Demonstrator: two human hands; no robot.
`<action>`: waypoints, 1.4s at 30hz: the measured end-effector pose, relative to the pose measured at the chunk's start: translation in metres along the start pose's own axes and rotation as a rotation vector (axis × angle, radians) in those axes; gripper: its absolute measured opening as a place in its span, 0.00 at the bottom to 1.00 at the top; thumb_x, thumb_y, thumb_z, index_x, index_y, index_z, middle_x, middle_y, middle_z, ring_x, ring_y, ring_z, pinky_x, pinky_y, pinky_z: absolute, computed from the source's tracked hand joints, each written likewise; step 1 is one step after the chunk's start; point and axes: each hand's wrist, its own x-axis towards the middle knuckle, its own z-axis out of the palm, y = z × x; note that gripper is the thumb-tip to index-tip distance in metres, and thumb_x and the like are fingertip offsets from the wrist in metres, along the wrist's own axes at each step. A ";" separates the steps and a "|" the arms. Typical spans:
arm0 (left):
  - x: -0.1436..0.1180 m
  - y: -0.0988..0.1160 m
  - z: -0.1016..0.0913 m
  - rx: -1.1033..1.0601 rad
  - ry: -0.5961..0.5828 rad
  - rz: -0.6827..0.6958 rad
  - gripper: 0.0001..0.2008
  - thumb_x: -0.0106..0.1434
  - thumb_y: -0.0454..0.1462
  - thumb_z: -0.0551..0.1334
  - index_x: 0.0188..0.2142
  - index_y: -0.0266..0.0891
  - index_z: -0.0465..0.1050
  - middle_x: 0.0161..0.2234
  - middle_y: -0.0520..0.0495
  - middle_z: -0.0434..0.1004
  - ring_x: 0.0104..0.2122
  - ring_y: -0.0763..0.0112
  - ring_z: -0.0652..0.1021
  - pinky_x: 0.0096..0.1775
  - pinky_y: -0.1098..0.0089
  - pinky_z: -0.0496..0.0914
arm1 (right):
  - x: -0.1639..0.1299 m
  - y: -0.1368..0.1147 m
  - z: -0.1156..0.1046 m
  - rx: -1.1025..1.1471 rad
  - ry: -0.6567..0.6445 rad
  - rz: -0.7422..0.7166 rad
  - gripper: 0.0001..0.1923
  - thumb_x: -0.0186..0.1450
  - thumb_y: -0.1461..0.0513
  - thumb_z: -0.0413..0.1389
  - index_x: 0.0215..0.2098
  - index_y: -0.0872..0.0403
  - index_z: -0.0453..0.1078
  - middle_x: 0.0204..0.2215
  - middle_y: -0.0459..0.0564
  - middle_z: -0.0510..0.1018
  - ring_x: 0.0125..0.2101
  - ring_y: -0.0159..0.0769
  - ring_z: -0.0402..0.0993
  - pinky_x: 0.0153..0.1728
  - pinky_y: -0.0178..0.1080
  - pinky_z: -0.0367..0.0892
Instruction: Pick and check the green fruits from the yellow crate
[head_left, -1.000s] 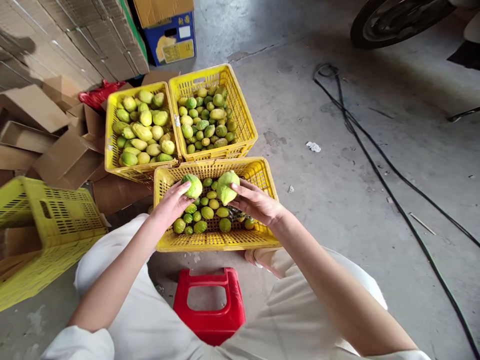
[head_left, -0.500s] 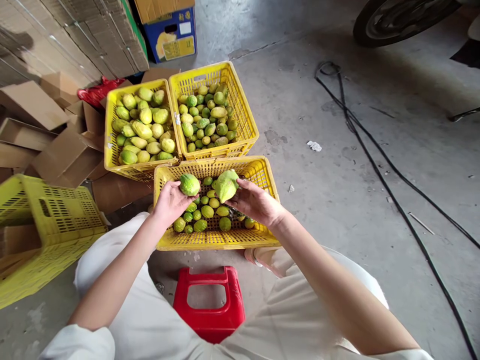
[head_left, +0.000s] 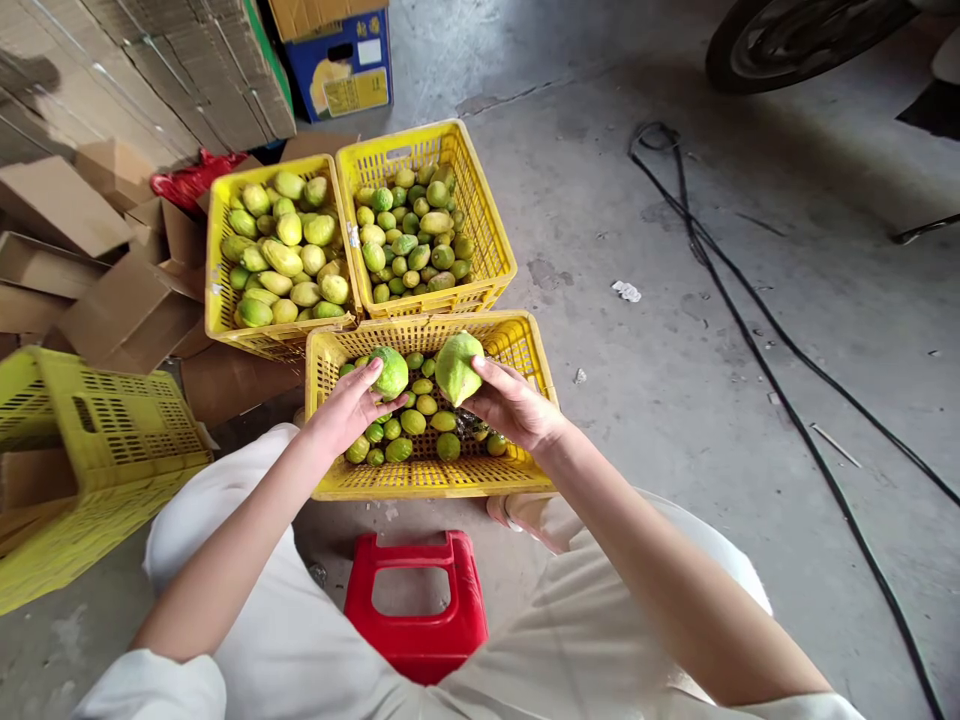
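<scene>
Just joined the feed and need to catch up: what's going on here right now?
A seated person holds a fruit in each hand over the nearest yellow plastic crate, which has small green fruit in the bottom. The left hand grips a round green fruit; the right hand grips a larger pale green pointed fruit. Beyond stand two more yellow crates: the left one holds large yellowish fruit, the right one smaller mixed fruit. A red plastic stool sits between the knees.

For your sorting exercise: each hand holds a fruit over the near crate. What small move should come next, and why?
Probably carry the right hand's large pale fruit to the far-left crate: its fruits look similarly big and pale, unlike the small ones below.
</scene>
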 end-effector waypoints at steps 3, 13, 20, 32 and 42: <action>0.002 -0.001 -0.001 0.065 -0.001 -0.004 0.14 0.64 0.40 0.84 0.41 0.36 0.86 0.42 0.43 0.92 0.46 0.61 0.91 0.60 0.60 0.85 | -0.001 -0.002 0.002 -0.026 -0.001 -0.021 0.31 0.53 0.47 0.87 0.48 0.50 0.85 0.50 0.56 0.93 0.61 0.56 0.89 0.64 0.51 0.85; -0.002 0.006 0.009 -0.018 0.127 0.008 0.08 0.69 0.35 0.74 0.47 0.38 0.85 0.44 0.42 0.91 0.52 0.57 0.91 0.54 0.65 0.87 | 0.001 0.001 0.001 -0.012 0.034 0.026 0.19 0.62 0.51 0.80 0.45 0.48 0.84 0.49 0.52 0.94 0.62 0.54 0.89 0.64 0.50 0.86; -0.002 0.008 0.004 -0.021 0.073 -0.067 0.06 0.67 0.28 0.70 0.41 0.37 0.84 0.41 0.42 0.91 0.45 0.61 0.91 0.56 0.63 0.86 | -0.002 -0.002 0.003 -0.005 -0.007 0.033 0.17 0.59 0.57 0.79 0.42 0.49 0.82 0.48 0.52 0.94 0.59 0.53 0.90 0.64 0.50 0.85; -0.004 0.004 -0.002 0.042 -0.060 -0.011 0.13 0.58 0.33 0.86 0.40 0.36 0.88 0.41 0.42 0.92 0.42 0.61 0.91 0.47 0.68 0.86 | -0.002 0.005 0.002 -0.014 -0.036 0.011 0.32 0.56 0.42 0.85 0.48 0.49 0.86 0.52 0.57 0.93 0.64 0.56 0.88 0.64 0.54 0.86; -0.002 0.004 0.004 0.004 0.002 -0.029 0.10 0.63 0.30 0.80 0.43 0.38 0.87 0.44 0.44 0.92 0.46 0.61 0.92 0.56 0.65 0.86 | 0.003 0.004 0.001 0.078 0.018 0.051 0.19 0.69 0.47 0.77 0.49 0.46 0.82 0.50 0.51 0.93 0.61 0.49 0.90 0.62 0.50 0.88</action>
